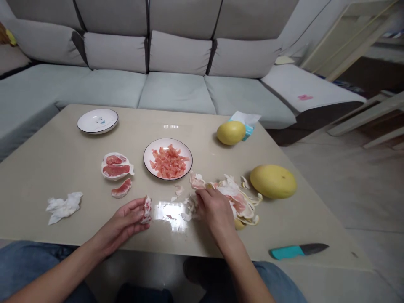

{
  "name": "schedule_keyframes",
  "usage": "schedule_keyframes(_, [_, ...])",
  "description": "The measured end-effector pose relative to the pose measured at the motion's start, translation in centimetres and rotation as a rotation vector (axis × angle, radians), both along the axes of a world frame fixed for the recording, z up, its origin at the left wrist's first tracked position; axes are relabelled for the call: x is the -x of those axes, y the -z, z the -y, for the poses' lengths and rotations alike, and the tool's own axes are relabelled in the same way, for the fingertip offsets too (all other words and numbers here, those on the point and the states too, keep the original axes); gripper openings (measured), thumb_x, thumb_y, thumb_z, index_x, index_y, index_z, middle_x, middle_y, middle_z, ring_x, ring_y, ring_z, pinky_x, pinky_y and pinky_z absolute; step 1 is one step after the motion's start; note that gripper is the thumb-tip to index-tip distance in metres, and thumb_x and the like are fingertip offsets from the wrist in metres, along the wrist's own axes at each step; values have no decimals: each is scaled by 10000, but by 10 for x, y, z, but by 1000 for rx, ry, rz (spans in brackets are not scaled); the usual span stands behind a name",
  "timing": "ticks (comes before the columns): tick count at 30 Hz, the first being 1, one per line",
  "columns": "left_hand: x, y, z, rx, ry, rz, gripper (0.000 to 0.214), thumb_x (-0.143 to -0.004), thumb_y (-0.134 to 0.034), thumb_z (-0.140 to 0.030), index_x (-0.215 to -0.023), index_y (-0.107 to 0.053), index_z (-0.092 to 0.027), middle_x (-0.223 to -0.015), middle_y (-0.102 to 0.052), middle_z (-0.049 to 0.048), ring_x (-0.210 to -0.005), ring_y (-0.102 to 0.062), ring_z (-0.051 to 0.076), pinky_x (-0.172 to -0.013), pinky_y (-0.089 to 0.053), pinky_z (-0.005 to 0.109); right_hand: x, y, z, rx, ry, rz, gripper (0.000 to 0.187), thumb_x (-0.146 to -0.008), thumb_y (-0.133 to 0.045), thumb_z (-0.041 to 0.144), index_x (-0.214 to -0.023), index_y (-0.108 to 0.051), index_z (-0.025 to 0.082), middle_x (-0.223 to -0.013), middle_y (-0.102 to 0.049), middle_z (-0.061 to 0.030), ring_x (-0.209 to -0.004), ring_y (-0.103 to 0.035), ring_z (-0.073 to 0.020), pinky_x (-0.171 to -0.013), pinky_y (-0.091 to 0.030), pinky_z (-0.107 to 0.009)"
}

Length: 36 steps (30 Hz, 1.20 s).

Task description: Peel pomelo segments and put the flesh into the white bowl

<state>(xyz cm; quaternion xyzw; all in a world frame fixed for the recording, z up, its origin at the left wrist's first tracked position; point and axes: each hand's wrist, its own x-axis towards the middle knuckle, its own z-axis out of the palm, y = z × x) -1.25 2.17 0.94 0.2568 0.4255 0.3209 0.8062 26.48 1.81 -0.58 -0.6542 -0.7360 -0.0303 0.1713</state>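
My left hand (pixel 126 221) grips a pomelo segment (pixel 147 209) with pink flesh and white membrane, just above the beige table (pixel 63 160) near its front edge. My right hand (pixel 213 209) rests knuckles up on the pile of peel and membrane scraps (pixel 235 195), fingers curled down into it. Whether they pinch a scrap is hidden. A white plate (pixel 183 149) of peeled pink flesh pieces sits beyond both hands. A part-peeled pomelo chunk (pixel 115 166) and a loose segment (pixel 121 188) lie to the left.
A whole yellow pomelo (pixel 273 181) lies right of the scraps, a smaller one (pixel 230 132) further back by a tissue pack (pixel 249 122). A teal-handled knife (pixel 298 250) lies at the front right edge. A crumpled tissue (pixel 64 206) and a white plate (pixel 97 120) sit left. Grey sofa behind.
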Motion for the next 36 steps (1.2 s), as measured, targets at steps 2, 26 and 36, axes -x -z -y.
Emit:
schedule_keyframes(2, [-1,-2,2,-38,27,-8,427,-761,-768,-215,-1169,-642,-204,-995,-612,50,-827,-594,134,-752,-520,267,0,0,0,-16,-32,-78,205,-842,-519,84,-902,-700,158,-969,-692,-118,-865,-607,-242,-729,-435,-326])
schedule_keyframes(26, [0,11,16,-1445,304,-679,574,-801,-576,-72,-1319,-536,-315,-1038,-522,63,-905,-549,191,-737,-516,287,72,-32,40,449,-229,-977,128,-787,-595,152,-802,-718,185,-713,-644,-15,-619,-569,-125,-561,-438,-214])
schedule_keyframes(36, [-9,4,15,-408,43,-77,626,-706,-787,-190,-1263,-519,-295,-1168,-564,83,-1013,-592,232,-833,-515,336,76,-35,42,377,-141,-1032,109,-698,-565,112,-699,-659,169,-660,-620,-6,-560,-567,-112,-518,-455,-200])
